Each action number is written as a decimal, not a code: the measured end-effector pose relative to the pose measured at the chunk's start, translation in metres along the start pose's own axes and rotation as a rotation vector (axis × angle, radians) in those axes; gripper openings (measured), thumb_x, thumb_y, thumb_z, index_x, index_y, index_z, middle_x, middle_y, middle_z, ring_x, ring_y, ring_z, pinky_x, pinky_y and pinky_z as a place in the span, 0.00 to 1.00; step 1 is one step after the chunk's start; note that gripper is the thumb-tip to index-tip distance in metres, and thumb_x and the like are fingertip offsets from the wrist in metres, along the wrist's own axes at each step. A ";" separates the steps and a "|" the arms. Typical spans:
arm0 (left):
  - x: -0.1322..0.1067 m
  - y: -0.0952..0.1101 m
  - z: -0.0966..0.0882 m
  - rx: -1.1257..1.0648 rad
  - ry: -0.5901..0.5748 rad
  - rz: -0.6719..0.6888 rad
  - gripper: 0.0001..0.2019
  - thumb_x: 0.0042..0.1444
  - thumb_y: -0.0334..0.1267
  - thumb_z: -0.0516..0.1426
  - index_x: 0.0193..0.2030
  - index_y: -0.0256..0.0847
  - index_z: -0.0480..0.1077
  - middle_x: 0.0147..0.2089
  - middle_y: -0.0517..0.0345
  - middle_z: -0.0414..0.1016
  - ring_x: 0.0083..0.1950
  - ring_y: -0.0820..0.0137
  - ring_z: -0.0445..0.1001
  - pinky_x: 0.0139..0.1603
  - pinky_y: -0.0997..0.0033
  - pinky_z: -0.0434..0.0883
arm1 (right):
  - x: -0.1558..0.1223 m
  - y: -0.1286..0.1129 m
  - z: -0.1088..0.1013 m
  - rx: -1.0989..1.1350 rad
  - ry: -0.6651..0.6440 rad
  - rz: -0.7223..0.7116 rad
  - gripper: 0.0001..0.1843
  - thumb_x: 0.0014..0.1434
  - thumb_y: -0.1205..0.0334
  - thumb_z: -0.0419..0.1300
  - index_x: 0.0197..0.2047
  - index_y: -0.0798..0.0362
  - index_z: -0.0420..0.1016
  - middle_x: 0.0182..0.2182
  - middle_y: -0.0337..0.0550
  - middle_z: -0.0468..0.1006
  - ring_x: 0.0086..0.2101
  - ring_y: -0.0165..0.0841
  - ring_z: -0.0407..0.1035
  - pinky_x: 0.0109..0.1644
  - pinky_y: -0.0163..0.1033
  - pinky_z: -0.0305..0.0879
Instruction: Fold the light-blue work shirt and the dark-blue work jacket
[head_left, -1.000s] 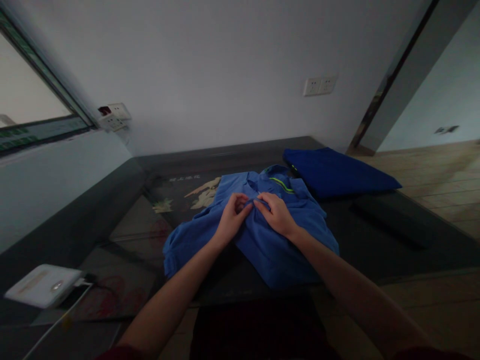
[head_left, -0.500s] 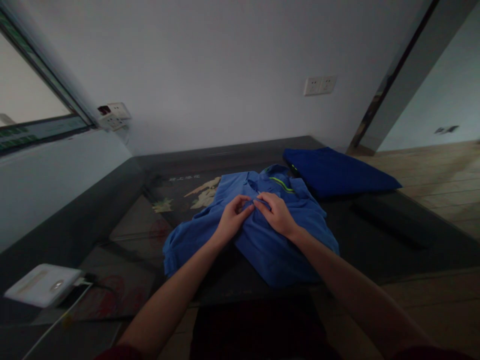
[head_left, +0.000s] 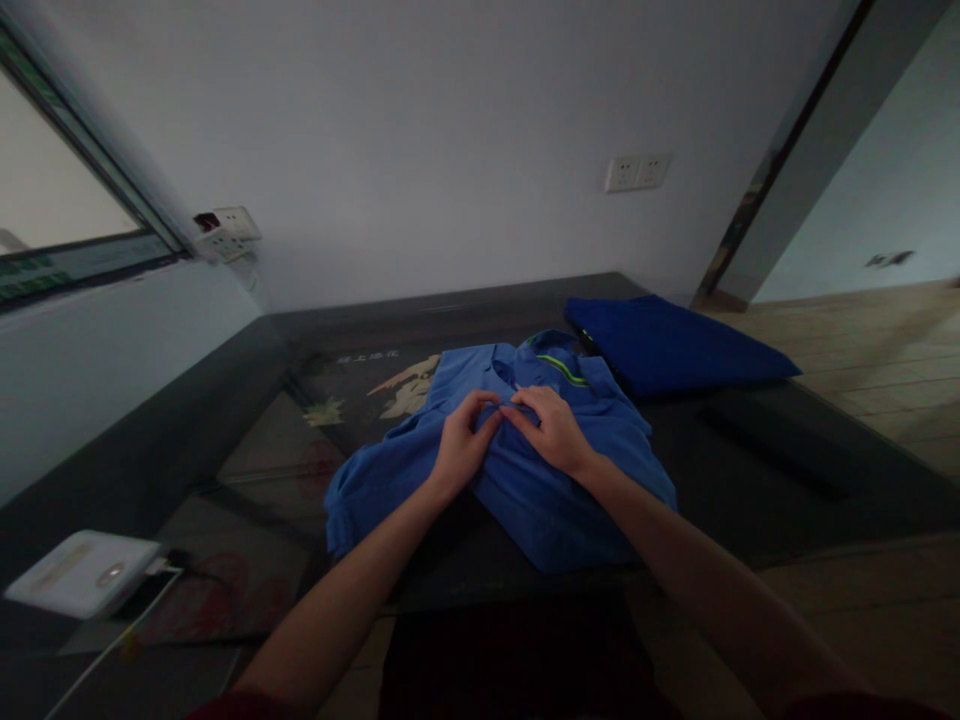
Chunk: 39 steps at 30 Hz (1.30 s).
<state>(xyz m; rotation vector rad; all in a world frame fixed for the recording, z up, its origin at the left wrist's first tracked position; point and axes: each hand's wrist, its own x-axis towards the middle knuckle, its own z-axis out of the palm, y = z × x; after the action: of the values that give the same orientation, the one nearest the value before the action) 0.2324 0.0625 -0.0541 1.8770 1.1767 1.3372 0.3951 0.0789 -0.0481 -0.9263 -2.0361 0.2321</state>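
A blue collared shirt [head_left: 555,520] with a yellow-green stripe by its collar lies spread on the dark table [head_left: 420,590], its collar toward the wall. My left hand [head_left: 466,440] pinches the front of the shirt near its middle, thumb and fingers bent together. Close beside it, my right hand [head_left: 553,430] grips the same front with thumb and fingertips. The fingertips of both hands nearly meet, and whatever small part of the cloth lies between them is too small to make out.
A darker blue folded cloth [head_left: 675,345] lies behind the shirt on the right, with a long black object [head_left: 776,440] before it. At the left edge stands a white device [head_left: 86,572] with a cable [head_left: 112,640]. Sockets [head_left: 637,172] sit on the wall.
My hands stay at the same spot on the shirt front; only the fingers and thumbs have shifted slightly. The shirt and the other things lie as before.
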 end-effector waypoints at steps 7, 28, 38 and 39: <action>-0.003 0.007 -0.002 0.186 -0.030 0.043 0.10 0.55 0.30 0.53 0.44 0.42 0.67 0.36 0.61 0.72 0.34 0.72 0.70 0.38 0.74 0.64 | 0.001 0.001 0.000 0.034 -0.045 -0.008 0.12 0.63 0.54 0.54 0.32 0.51 0.70 0.30 0.44 0.75 0.34 0.37 0.68 0.41 0.41 0.61; 0.006 0.003 -0.006 0.051 -0.307 -0.133 0.13 0.57 0.45 0.55 0.41 0.37 0.69 0.30 0.60 0.71 0.31 0.72 0.68 0.32 0.74 0.64 | 0.017 0.054 -0.042 0.053 0.411 0.369 0.15 0.59 0.51 0.55 0.28 0.53 0.71 0.25 0.41 0.74 0.30 0.34 0.68 0.37 0.39 0.62; 0.006 0.003 -0.006 0.125 -0.190 -0.082 0.06 0.59 0.37 0.52 0.38 0.38 0.68 0.34 0.58 0.72 0.35 0.71 0.69 0.34 0.75 0.64 | 0.016 0.023 -0.040 -0.054 0.277 -0.022 0.15 0.65 0.55 0.51 0.50 0.48 0.72 0.46 0.46 0.76 0.49 0.39 0.67 0.61 0.53 0.53; 0.006 0.005 -0.007 0.128 -0.174 -0.075 0.06 0.59 0.37 0.52 0.38 0.38 0.68 0.34 0.58 0.72 0.35 0.71 0.69 0.34 0.75 0.64 | 0.016 0.019 -0.039 -0.041 0.185 -0.061 0.14 0.64 0.55 0.52 0.49 0.48 0.73 0.44 0.44 0.77 0.48 0.38 0.68 0.62 0.54 0.50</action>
<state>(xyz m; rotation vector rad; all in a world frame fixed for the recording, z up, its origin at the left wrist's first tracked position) 0.2284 0.0647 -0.0451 1.9731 1.2543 1.0580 0.4295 0.0965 -0.0230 -0.8760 -1.9008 0.0687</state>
